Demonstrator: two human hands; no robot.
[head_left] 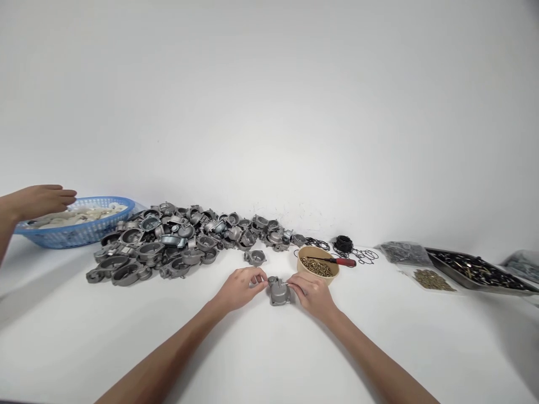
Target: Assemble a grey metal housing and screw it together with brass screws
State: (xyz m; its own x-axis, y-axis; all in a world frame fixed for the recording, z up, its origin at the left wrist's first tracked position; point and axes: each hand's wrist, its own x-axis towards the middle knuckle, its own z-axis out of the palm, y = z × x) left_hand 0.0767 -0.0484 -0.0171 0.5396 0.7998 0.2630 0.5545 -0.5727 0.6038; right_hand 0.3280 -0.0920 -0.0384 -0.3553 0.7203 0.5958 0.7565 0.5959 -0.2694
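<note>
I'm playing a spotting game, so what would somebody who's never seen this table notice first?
Probably the heap of gray metal parts, spread across the left and middle of the white table. Next might come the blue basket at the far left, with another person's hand above it, or the red-handled tool lying across the tan bowl right of center. In front, the left hand and right hand flank one gray metal piece.

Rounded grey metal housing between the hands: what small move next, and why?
Probably the right hand should ease the small silvery piece it seems to hold into the rounded grey metal housing: that piece is at the housing's upper right, and the left hand is close opposite to steady it.
</note>
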